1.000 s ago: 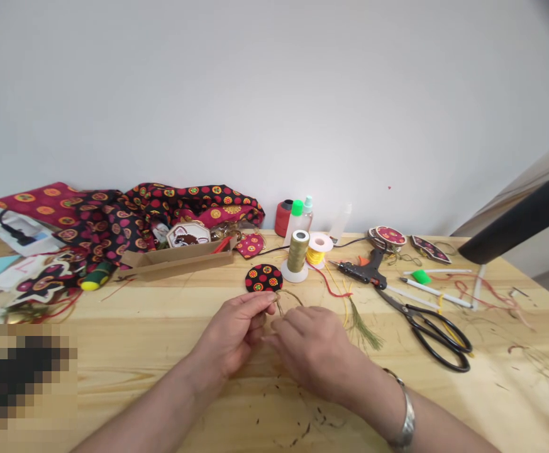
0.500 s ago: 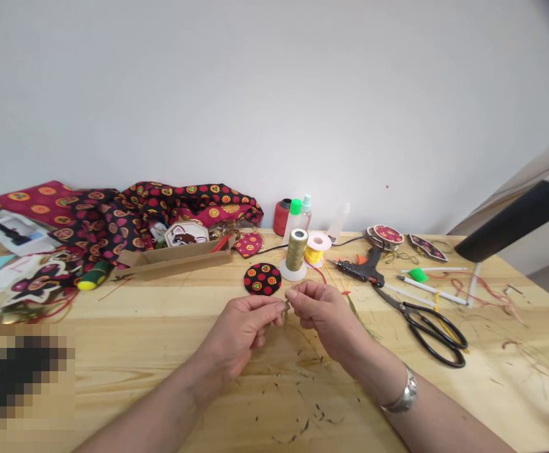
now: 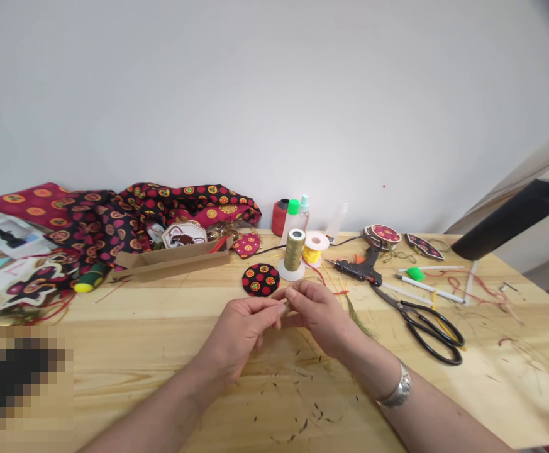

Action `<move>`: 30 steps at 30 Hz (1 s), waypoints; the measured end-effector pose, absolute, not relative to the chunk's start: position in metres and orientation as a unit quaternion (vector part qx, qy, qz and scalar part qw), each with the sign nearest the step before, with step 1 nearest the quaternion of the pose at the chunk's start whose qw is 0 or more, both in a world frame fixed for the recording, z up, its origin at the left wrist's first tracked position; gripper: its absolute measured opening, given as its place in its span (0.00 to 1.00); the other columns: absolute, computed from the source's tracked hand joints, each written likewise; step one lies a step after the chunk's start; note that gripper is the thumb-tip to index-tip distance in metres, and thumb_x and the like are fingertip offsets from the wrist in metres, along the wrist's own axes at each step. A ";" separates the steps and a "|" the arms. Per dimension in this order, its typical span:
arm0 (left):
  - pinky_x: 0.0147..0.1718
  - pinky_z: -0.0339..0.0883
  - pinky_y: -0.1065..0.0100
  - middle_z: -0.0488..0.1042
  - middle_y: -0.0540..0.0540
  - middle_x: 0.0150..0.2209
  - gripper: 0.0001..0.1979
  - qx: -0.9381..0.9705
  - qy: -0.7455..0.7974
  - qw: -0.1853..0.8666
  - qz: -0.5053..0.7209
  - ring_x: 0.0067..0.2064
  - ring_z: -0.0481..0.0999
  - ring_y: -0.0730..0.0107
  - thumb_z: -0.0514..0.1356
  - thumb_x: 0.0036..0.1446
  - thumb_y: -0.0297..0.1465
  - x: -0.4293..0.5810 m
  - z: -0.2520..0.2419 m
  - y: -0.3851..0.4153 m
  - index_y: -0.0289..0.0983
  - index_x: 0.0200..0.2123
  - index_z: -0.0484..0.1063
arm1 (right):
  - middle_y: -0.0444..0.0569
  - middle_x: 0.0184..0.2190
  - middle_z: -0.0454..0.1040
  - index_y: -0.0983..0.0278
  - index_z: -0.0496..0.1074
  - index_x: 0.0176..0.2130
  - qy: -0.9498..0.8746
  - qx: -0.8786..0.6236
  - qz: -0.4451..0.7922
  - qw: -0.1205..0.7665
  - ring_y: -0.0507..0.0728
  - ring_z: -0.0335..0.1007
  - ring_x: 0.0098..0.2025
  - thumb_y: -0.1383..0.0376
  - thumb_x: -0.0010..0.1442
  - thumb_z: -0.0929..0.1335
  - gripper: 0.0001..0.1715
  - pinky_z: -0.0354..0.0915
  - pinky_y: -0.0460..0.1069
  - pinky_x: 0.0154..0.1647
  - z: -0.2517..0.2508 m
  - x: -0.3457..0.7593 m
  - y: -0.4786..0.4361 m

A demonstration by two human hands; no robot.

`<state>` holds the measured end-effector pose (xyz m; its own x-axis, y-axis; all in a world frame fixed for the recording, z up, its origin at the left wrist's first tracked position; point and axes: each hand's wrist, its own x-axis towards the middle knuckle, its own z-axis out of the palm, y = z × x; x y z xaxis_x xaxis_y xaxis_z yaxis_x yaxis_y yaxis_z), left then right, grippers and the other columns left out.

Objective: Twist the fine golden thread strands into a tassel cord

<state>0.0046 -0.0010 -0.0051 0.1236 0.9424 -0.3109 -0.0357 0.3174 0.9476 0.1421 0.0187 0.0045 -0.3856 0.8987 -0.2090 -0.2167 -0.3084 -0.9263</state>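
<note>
My left hand [image 3: 243, 330] and my right hand [image 3: 324, 318] meet above the middle of the table, with fingertips touching or nearly so. Both are closed in a pinch on a thin olive thread [image 3: 287, 306], most of it hidden by the fingers. Just beyond them lies a round black fabric piece [image 3: 260, 280] patterned with red and orange circles. Behind my right fingers stands a spool of olive thread [image 3: 295, 251]. A spool of yellow cord [image 3: 312, 255] is beside it. An olive tassel [image 3: 356, 314] lies right of my right hand.
Black-handled scissors [image 3: 432, 330], a glue gun [image 3: 356, 270] and a pen [image 3: 429, 288] lie to the right. A cardboard tray [image 3: 175, 263] and patterned cloth [image 3: 175, 198] are at back left. Small bottles [image 3: 293, 223] stand near the wall. Thread scraps [image 3: 302, 425] litter the front.
My right fingers have shifted slightly and now overlap the left fingertips more closely. Both hands keep their pinch on the thread. The whole view has moved a little.
</note>
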 end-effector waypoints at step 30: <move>0.15 0.41 0.74 0.63 0.53 0.17 0.10 0.404 0.528 0.620 0.417 0.16 0.49 0.83 0.62 0.42 0.36 0.002 -0.007 0.001 0.34 0.19 0.72 | 0.44 0.16 0.68 0.69 0.72 0.21 -0.508 -0.470 0.621 0.369 0.45 0.48 0.17 0.61 0.47 0.69 0.12 0.45 0.43 0.16 0.000 0.147 0.022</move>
